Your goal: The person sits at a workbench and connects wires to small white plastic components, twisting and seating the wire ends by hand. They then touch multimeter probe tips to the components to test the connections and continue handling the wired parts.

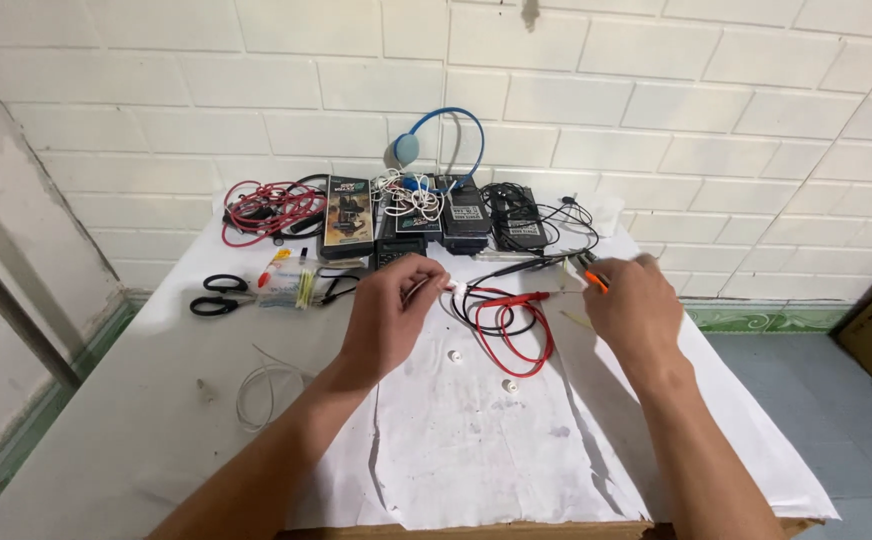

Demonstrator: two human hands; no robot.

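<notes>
Mid-counter, left hand (393,305) pinches a white wire end (453,288); right hand (634,300) holds an orange-handled tool (596,281); red leads (512,330) lie loose between.

Both forearms are bare to the elbows, with no sleeves, gloves, rings or watch in view.

The table (156,420) stands against the far wall (656,100). On it, the scissors (218,295) lie far left. The coiled cable (268,208) lies behind them. The headphones (441,140) lie at the far centre. The test leads (511,325) lie between the left hand (391,315) and right hand (636,305). The wire loop (266,390) lies near left.
</notes>
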